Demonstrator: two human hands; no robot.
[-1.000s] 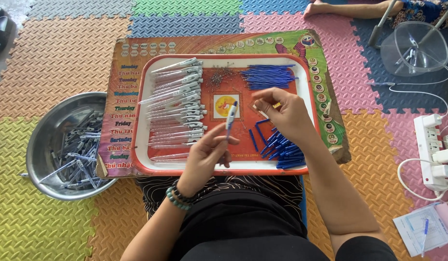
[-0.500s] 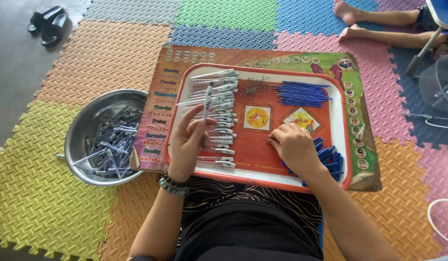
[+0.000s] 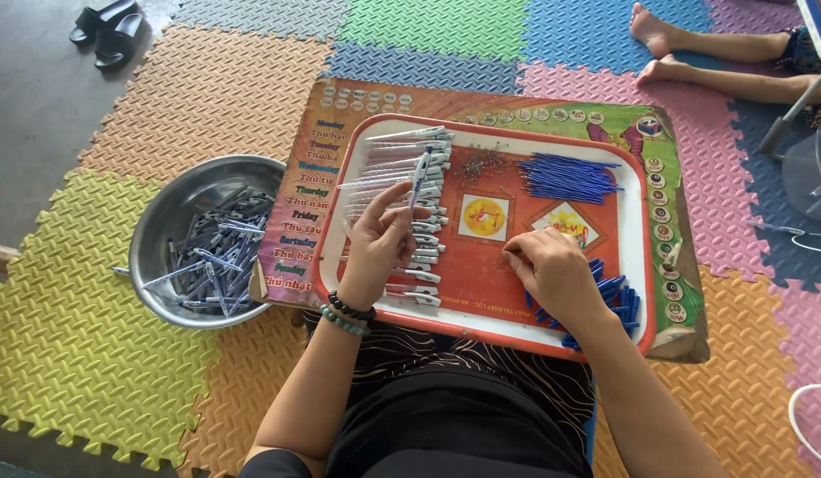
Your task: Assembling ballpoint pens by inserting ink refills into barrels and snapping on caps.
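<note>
Two hands — left hand (image 3: 379, 243) pinches a pen (image 3: 419, 177), right hand (image 3: 556, 274) closed

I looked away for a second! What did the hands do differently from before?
The left hand moved left from the tray's middle to the row of clear pen barrels, holding one pen upright. The right hand dropped from mid-air onto the red tray beside the loose blue refills. The bundle of refills and the metal bowl stayed put.
</note>
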